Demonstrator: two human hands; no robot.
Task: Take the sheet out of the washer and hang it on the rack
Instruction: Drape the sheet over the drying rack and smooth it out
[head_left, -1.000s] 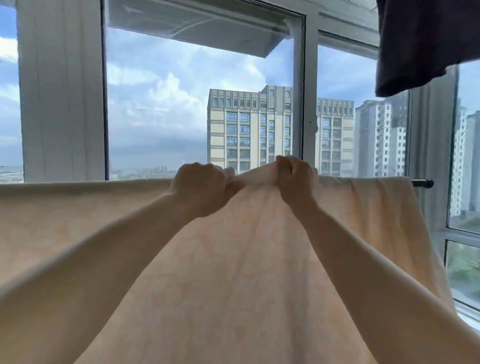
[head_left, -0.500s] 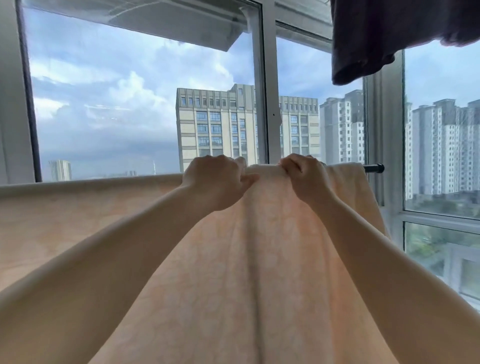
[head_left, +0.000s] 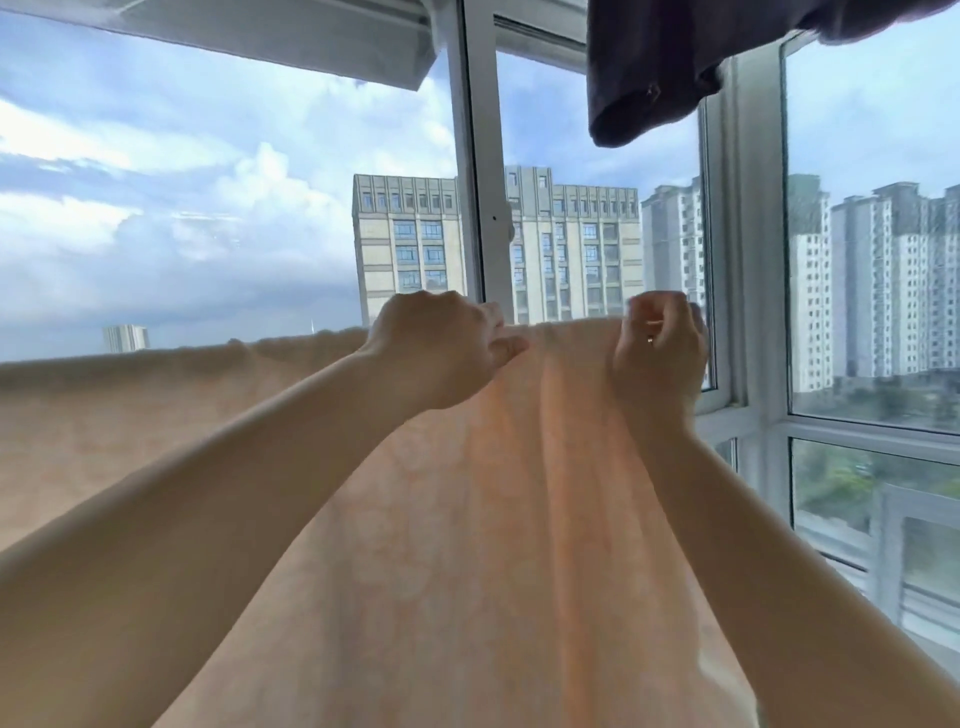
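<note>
Sheet (head_left: 467, 519) top edge in left hand (head_left: 436, 353) and right hand (head_left: 660, 353), fingers curled, pinching.

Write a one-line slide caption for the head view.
Both hands, left hand and right hand, grip the top fold of a peach sheet draped before high-rise windows, dark garment hanging above.
</note>
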